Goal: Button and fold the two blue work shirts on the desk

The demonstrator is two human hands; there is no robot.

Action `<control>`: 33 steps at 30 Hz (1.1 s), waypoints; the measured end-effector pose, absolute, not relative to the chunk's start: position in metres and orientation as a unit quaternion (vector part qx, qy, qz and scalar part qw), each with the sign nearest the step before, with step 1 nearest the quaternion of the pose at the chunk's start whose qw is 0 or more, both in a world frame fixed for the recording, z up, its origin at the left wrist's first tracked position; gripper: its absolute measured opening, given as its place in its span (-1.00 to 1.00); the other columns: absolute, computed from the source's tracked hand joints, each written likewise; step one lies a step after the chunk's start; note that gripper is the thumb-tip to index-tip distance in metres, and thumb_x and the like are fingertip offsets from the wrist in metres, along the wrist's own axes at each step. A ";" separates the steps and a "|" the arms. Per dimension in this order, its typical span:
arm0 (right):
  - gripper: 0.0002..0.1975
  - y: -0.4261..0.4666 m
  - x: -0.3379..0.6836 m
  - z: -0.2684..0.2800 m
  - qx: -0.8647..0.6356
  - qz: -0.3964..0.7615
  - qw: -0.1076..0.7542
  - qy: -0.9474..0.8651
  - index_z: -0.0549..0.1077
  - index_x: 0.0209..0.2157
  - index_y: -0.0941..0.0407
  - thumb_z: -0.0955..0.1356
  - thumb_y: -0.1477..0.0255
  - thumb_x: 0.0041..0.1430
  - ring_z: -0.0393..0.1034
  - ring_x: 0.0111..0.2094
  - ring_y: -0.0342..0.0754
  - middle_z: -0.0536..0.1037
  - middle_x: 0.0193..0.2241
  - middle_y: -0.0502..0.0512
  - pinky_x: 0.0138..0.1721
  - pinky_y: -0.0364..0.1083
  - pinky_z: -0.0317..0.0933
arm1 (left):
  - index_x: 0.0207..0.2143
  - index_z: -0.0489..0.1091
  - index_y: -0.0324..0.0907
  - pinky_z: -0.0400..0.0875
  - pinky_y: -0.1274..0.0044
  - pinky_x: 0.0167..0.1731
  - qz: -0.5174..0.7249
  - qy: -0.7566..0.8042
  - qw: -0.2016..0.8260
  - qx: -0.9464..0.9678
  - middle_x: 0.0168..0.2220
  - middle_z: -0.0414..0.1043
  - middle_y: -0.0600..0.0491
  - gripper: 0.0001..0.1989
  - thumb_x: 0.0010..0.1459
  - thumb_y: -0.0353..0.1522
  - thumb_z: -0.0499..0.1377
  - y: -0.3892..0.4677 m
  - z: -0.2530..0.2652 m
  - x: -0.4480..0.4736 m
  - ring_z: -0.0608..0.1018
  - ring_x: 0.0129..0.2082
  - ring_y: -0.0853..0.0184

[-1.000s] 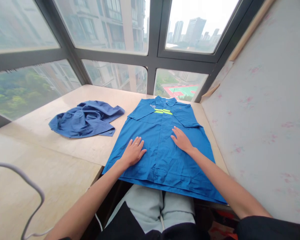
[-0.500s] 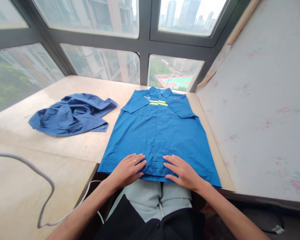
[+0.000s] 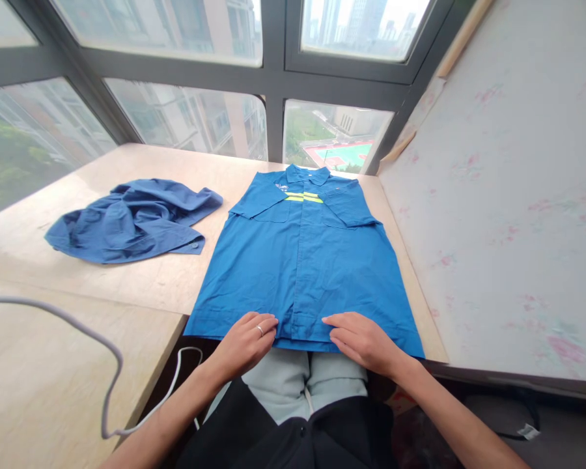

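Observation:
A blue short-sleeved-looking work shirt (image 3: 300,260) lies front up, its collar toward the window and its sleeves folded in over the chest. Yellow-green stripes cross the chest beneath a small white print. At the hem on the left, my left hand (image 3: 251,340), with a ring on one finger, has its fingers drawn together on the cloth; its thumb is mostly hidden. My right hand (image 3: 364,339) pinches the same hem on the other side, fingers bent. Between the hands, the cloth near the front placket is slightly puckered.
A crumpled darker blue garment (image 3: 131,221) lies left of the shirt on the pale wooden surface (image 3: 176,286). A grey-white cable (image 3: 112,365) loops across the lower left. The papered wall panel (image 3: 493,215) stands close on the right, and windows (image 3: 185,120) rise behind.
The fingers of both hands, spread flat on the shirt before, have curled in and closed at the hem. The view has shifted slightly; the shirt and the crumpled garment lie as before.

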State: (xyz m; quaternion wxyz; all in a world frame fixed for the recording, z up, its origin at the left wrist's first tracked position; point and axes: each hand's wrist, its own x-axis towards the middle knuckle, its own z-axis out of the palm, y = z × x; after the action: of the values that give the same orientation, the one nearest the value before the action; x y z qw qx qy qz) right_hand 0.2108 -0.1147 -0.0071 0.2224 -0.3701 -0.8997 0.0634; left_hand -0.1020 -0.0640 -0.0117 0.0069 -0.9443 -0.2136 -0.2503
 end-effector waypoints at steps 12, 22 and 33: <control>-0.83 -0.120 0.220 0.016 -0.381 0.041 0.315 -0.868 0.47 -0.16 0.12 0.29 0.59 0.27 0.48 -0.12 -0.01 0.60 -0.16 0.19 -0.12 0.00 0.37 | -0.05 0.40 -0.16 0.39 0.38 0.04 -0.298 -0.250 0.022 -0.921 -0.08 0.56 -0.03 -0.75 0.22 -0.52 0.13 -0.065 0.000 -0.112 0.52 0.05 0.26; -0.83 -0.130 0.230 -0.013 -0.390 0.094 0.247 -0.882 0.47 -0.27 0.13 0.25 0.51 0.33 0.43 -0.16 -0.03 0.56 -0.22 0.18 -0.13 -0.02 0.33 | -0.15 0.43 -0.19 0.34 0.35 0.10 -0.240 -0.234 -0.016 -0.942 -0.02 0.52 -0.08 -0.86 0.26 -0.45 0.12 -0.078 -0.030 -0.108 0.46 0.13 0.22; -0.60 -0.144 0.236 -0.020 -0.378 0.043 0.191 -0.905 0.40 0.07 0.21 0.35 0.31 0.27 0.37 0.04 0.15 0.47 0.04 0.37 0.02 0.16 0.31 | 0.07 0.35 -0.23 0.38 0.34 0.04 -0.206 -0.221 0.039 -0.953 0.07 0.47 -0.13 -0.66 0.27 -0.53 0.05 -0.081 -0.029 -0.117 0.47 0.12 0.18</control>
State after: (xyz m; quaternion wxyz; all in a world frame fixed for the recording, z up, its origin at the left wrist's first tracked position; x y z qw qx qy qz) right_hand 0.2357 -0.1442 -0.0202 0.1907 -0.3782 -0.9048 0.0433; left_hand -0.1168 -0.0815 -0.0291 0.0392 -0.9526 -0.2207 -0.2057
